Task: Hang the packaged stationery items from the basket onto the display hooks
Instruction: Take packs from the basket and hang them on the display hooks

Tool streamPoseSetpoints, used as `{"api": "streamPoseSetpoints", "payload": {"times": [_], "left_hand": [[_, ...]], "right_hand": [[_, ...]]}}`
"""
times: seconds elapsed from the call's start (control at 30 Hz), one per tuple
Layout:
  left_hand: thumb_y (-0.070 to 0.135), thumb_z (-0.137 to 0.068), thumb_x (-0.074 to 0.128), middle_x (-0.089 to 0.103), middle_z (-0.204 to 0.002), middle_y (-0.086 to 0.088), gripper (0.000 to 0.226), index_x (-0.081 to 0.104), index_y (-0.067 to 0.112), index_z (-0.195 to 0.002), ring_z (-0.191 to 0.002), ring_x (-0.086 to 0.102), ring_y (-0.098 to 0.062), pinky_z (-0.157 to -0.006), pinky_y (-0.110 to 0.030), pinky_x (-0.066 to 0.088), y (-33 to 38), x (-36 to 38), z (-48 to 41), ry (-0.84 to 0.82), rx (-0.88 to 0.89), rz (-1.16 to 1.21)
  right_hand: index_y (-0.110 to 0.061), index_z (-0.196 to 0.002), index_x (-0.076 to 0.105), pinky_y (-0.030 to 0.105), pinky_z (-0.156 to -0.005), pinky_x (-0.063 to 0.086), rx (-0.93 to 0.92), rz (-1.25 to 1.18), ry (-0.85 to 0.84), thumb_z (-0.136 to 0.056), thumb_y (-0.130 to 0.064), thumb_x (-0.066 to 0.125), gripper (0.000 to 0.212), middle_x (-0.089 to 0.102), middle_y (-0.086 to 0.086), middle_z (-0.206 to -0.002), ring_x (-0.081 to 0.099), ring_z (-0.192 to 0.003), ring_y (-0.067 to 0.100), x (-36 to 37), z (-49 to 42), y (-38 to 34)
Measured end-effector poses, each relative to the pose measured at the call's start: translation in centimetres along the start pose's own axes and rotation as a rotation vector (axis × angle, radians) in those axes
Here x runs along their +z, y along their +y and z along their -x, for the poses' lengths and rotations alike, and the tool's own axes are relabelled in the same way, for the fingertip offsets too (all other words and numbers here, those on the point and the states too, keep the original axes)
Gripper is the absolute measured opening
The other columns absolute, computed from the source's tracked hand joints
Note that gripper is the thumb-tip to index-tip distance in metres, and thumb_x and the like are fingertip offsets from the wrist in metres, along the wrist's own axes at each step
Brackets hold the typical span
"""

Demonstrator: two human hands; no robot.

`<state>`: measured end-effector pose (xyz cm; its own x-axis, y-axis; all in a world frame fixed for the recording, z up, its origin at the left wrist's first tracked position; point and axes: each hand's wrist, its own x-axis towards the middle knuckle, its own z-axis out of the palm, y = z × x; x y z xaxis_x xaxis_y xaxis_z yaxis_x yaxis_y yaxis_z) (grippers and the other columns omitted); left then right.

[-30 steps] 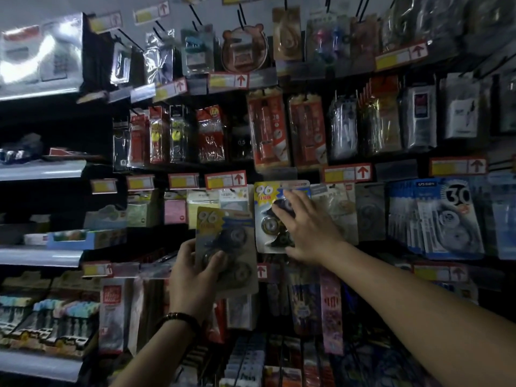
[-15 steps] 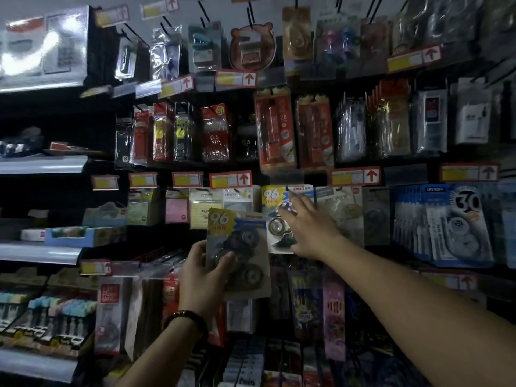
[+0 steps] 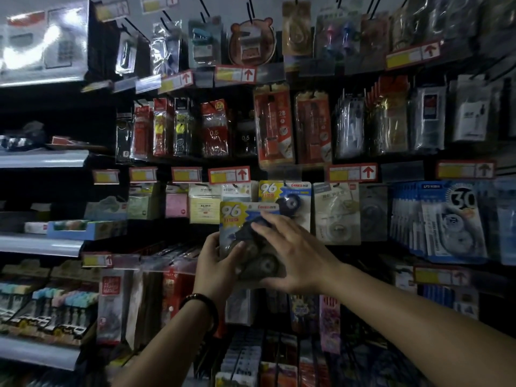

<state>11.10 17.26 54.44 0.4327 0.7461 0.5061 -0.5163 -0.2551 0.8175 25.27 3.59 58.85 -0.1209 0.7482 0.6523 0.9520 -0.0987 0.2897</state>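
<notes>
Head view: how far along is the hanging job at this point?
Done: one hung pack marked 96 is up. In hand: the left hand grips a matching held pack, with the right hand lying across its front. Left: hooking it. The basket is out of view, so what remains is unknown.

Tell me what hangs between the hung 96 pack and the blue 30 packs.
Head view: two packs hang there, a pale pack beside the hung 96 pack, then a dark grey pack by the blue 30 packs.
</notes>
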Motion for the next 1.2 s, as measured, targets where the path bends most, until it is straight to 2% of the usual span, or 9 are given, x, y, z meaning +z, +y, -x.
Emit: {"api": "streamPoseSetpoints", "payload": {"times": [0.13,0.23,0.3,0.4,0.53,0.63,0.9,1.1,1.2], "left_hand": [[0.013,-0.096,0.074,0.076,-0.114,-0.011,0.030,0.063,0.023,-0.121,-0.104,0.077,-0.030,-0.084,-0.063,0.063,0.0,0.5,0.2,-0.033,-0.070,0.019],[0.020,-0.091,0.081,0.076,-0.117,-0.010,0.038,0.062,0.022,-0.124,-0.105,0.076,-0.025,-0.092,-0.057,0.062,-0.1,0.7,-0.1,-0.050,-0.020,-0.138],[0.037,-0.084,0.082,0.072,-0.120,-0.001,0.055,0.054,0.024,-0.129,-0.108,0.073,-0.019,-0.097,-0.050,0.061,0.0,0.6,-0.2,-0.083,0.050,-0.343],[0.024,-0.092,0.074,0.060,-0.130,0.000,0.058,0.046,0.027,-0.142,-0.120,0.062,-0.018,-0.105,-0.039,0.053,0.0,-0.2,-0.4,-0.081,0.191,-0.746],[0.031,-0.091,0.070,0.056,-0.132,0.003,0.048,0.053,0.031,-0.137,-0.122,0.060,-0.021,-0.105,-0.042,0.052,0.4,-1.1,0.0,-0.162,0.314,-1.139],[0.039,-0.094,0.065,0.055,-0.132,0.006,0.045,0.052,0.037,-0.137,-0.121,0.058,-0.021,-0.102,-0.043,0.053,1.1,-0.7,0.5,-0.219,0.338,-1.282],[0.043,-0.099,0.059,0.055,-0.139,0.007,0.041,0.050,0.039,-0.138,-0.125,0.057,-0.019,-0.103,-0.044,0.053,1.3,0.0,0.4,-0.265,0.353,-1.367],[0.044,-0.100,0.057,0.056,-0.137,0.007,0.034,0.051,0.037,-0.133,-0.122,0.058,-0.020,-0.103,-0.046,0.053,0.5,0.3,1.1,-0.298,0.370,-1.357],[0.042,-0.100,0.059,0.055,-0.141,0.007,0.035,0.052,0.037,-0.134,-0.123,0.058,-0.019,-0.101,-0.043,0.055,0.2,0.2,1.3,-0.315,0.377,-1.355]], "right_hand": [[-0.023,-0.163,0.025,0.051,-0.123,0.032,0.025,-0.018,0.001,-0.073,-0.073,0.071,0.112,0.015,0.002,-0.172,0.020,-0.157,0.023,0.1,0.1,0.4],[-0.020,-0.158,0.038,0.049,-0.117,0.041,0.032,0.067,0.013,-0.067,-0.077,0.071,0.112,0.033,0.007,-0.161,0.032,-0.149,0.027,-0.1,0.0,1.0],[-0.018,-0.158,0.040,0.051,-0.115,0.044,0.078,0.124,0.007,-0.065,-0.078,0.069,0.114,0.035,0.011,-0.159,0.032,-0.148,0.030,-0.3,-0.3,1.1],[-0.018,-0.160,0.036,0.054,-0.113,0.045,0.187,0.201,-0.025,-0.067,-0.074,0.075,0.115,0.031,0.014,-0.162,0.029,-0.151,0.034,-0.4,-0.8,1.8],[-0.011,-0.152,0.047,0.059,-0.105,0.050,0.218,0.321,-0.028,-0.060,-0.067,0.085,0.114,0.040,0.023,-0.156,0.040,-0.143,0.042,-0.3,-1.8,3.2],[-0.008,-0.153,0.044,0.061,-0.110,0.046,0.254,0.400,-0.039,-0.063,-0.067,0.086,0.115,0.037,0.025,-0.157,0.037,-0.145,0.045,-0.4,-2.3,3.8],[-0.007,-0.153,0.047,0.060,-0.112,0.045,0.245,0.473,-0.041,-0.061,-0.062,0.089,0.115,0.040,0.028,-0.155,0.040,-0.144,0.047,-0.9,-2.3,4.9],[-0.018,-0.161,0.034,0.052,-0.119,0.033,0.222,0.468,-0.146,-0.078,-0.070,0.069,0.104,0.025,0.019,-0.166,0.024,-0.152,0.037,-2.7,-3.0,4.1],[-0.020,-0.160,0.034,0.050,-0.119,0.031,0.241,0.443,-0.148,-0.080,-0.069,0.068,0.100,0.024,0.017,-0.166,0.022,-0.152,0.035,-2.9,-2.9,3.8]]}}
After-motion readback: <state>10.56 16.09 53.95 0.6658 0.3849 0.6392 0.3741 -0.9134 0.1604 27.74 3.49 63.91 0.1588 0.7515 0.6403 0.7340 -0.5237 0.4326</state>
